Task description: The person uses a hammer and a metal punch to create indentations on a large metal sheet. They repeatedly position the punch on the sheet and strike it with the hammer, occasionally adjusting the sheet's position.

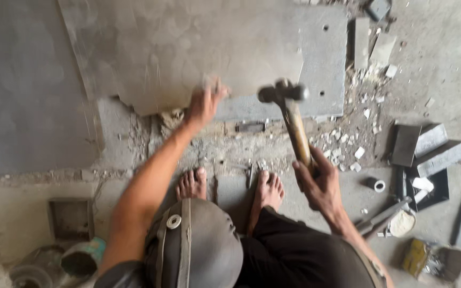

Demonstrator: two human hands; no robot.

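The left hand reaches forward on an outstretched arm, fingers curled and blurred. The right hand is clenched in a fist, wrist bent, nearer the body.

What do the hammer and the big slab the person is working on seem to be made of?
Hammer: head looks like dark dull metal, handle like worn brown wood with grain. Slab: probably stone or cement, grey and matte, with a rough chipped edge and pale fragments nearby.
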